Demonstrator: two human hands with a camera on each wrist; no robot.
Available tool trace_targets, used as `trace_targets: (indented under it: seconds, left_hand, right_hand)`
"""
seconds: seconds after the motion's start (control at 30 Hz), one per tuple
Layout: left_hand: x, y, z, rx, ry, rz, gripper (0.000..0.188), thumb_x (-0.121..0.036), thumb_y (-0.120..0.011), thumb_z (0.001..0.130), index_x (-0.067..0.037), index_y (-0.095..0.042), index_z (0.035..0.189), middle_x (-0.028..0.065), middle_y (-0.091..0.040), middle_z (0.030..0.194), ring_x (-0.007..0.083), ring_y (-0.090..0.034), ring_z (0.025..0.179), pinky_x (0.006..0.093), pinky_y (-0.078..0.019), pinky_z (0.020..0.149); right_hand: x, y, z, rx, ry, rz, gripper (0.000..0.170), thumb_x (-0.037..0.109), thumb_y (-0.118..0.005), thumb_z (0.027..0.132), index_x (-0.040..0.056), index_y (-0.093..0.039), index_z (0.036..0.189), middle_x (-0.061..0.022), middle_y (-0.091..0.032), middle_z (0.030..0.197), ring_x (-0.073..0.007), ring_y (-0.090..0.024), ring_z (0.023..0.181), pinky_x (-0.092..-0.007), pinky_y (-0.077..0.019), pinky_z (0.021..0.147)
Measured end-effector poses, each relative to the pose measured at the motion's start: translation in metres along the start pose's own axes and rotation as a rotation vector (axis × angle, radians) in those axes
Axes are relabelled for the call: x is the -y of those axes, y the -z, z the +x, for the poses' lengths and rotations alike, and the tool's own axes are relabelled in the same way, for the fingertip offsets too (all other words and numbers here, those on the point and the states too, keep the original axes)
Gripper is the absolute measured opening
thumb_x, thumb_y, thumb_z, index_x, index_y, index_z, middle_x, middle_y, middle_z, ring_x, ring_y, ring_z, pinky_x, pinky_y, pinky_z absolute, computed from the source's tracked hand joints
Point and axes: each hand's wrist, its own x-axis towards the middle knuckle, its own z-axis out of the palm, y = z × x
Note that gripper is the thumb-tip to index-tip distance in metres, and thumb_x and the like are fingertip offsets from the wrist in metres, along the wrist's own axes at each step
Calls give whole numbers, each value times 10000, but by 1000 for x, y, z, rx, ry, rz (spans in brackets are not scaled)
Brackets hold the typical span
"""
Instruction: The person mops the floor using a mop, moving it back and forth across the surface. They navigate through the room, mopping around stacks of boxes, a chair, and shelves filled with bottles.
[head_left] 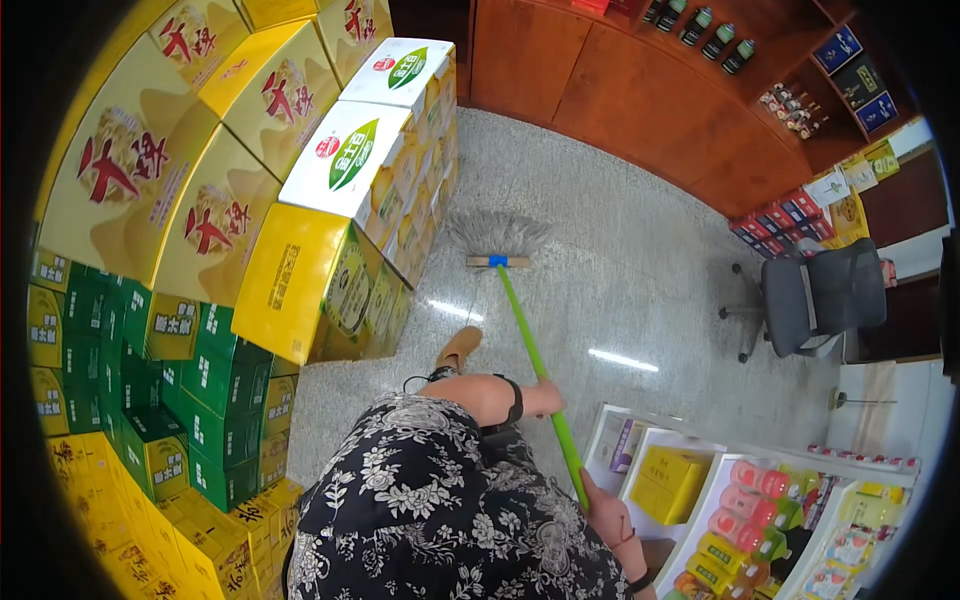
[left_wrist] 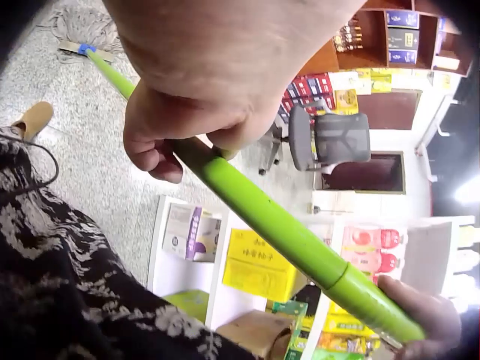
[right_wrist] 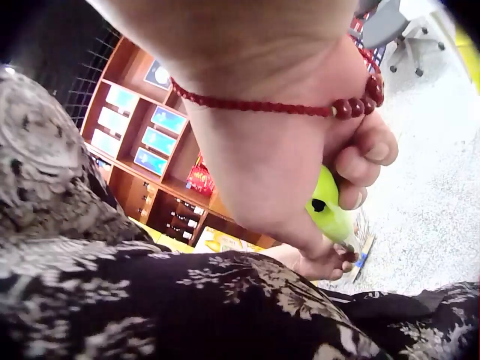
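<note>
A mop with a long green handle (head_left: 523, 325) slants across the head view. Its grey strand head (head_left: 497, 235) lies spread on the floor, fixed to a wooden bar with a blue clamp (head_left: 498, 261). My left hand (head_left: 543, 397) grips the handle partway down, fingers curled round it in the left wrist view. Near the top end of the handle, my right hand (head_left: 605, 510) holds on, with a red beaded bracelet (right_wrist: 262, 107) at its wrist. The rounded green handle end (right_wrist: 324, 196) shows beside the right fingers in the right wrist view.
Stacked yellow and white cartons (head_left: 330, 160) rise on the left, close to the mop head. White shelves (head_left: 640, 440) with bottles and boxes stand at the right. An office chair (head_left: 820, 290) and a wooden cabinet (head_left: 620, 100) are farther back. A tan shoe (head_left: 460, 348) is on the floor.
</note>
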Motion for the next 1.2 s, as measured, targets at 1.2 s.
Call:
trace_targets:
  seconds: [1.2]
  left_hand:
    - [48,253,125,-456,103,-86,631,-163,-473,778,91,-204,1290,216,-584,1008,333,-580,930,376,-479,770]
  right_hand:
    - [121,30,282,-269,-22,49,569,257,-550,787,35,-349,1272,-218,-586,689,-362,-586,620,-440,-473,558]
